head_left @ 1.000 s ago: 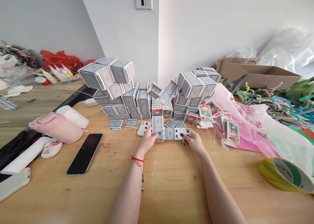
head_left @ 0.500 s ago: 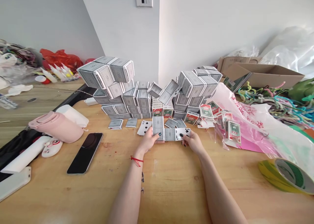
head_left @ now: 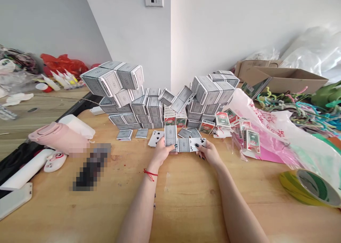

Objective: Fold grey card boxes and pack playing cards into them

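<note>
My left hand [head_left: 160, 153] pinches joined or overlapping playing cards, its thumb on their patterned grey backs. One card [head_left: 171, 133] stands lengthwise and another back-side card [head_left: 183, 144] lies crosswise to its right. At the right end, my right hand [head_left: 209, 153] grips a four of spades [head_left: 193, 144], thumb on its face. A three of spades [head_left: 153, 140] lies left of my left hand. Behind are blocks built of grey-backed cards: a left stack [head_left: 121, 93] and a right stack [head_left: 210, 88]. Whether the held cards are fastened together, I cannot tell.
Red and green card boxes [head_left: 222, 119] lie at the right, by a pink-and-white plastic bag [head_left: 266, 129]. A yellow-green tape roll [head_left: 290, 186] is near the right edge. A pink bottle [head_left: 57, 136] and a blurred-out dark object [head_left: 92, 168] lie at the left.
The view has shifted slightly. Both hands stay at the cards with almost the same grip; the right fingers beneath have moved a little.
</note>
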A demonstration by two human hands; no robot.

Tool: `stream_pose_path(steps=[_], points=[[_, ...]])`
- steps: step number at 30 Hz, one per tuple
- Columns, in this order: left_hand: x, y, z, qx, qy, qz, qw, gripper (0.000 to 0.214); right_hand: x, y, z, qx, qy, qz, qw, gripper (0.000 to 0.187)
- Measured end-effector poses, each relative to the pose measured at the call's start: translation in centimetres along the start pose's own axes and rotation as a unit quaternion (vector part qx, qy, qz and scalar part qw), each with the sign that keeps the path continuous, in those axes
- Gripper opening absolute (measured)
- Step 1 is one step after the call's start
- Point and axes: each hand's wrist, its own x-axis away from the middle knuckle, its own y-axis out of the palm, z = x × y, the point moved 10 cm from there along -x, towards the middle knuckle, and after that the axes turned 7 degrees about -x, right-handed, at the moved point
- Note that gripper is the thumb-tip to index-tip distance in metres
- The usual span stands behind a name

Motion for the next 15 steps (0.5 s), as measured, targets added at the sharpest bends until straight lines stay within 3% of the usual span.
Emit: stream_pose_path(steps=[15], points=[[-0.3, -0.1, -0.3, -0.007, 0.011, 0.009, 1.0, 0.037, 0.0, 1.5, 0.4, 0.04, 0.01, -0.028, 0.999, 0.031]])
